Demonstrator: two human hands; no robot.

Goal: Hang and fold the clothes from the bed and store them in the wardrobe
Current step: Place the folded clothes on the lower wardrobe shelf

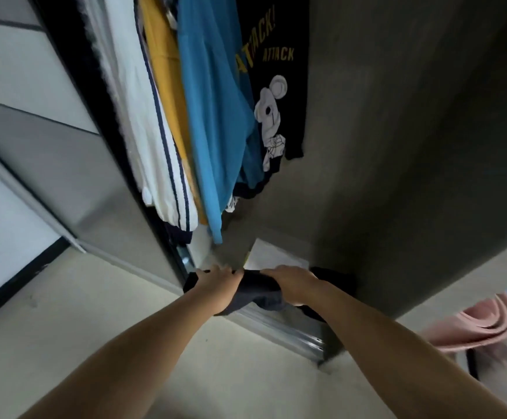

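Observation:
A folded dark navy garment (261, 290) is held low at the wardrobe's bottom edge, above the sliding-door track. My left hand (217, 281) grips its left end and my right hand (293, 282) grips its right part, both with fingers curled over the cloth. More dark fabric (333, 278) lies just behind my right hand on the wardrobe floor. A white folded item (276, 255) lies on the wardrobe floor beyond the hands. Above hang a white striped garment (143, 122), a yellow one (163, 65), a blue shirt (212, 110) and a black printed T-shirt (276, 71).
The grey sliding wardrobe door (64, 164) stands at the left, its metal track (291, 331) runs along the floor under my hands. The wardrobe's dark side wall (412, 146) fills the right. Pink fabric (476, 325) lies at the far right.

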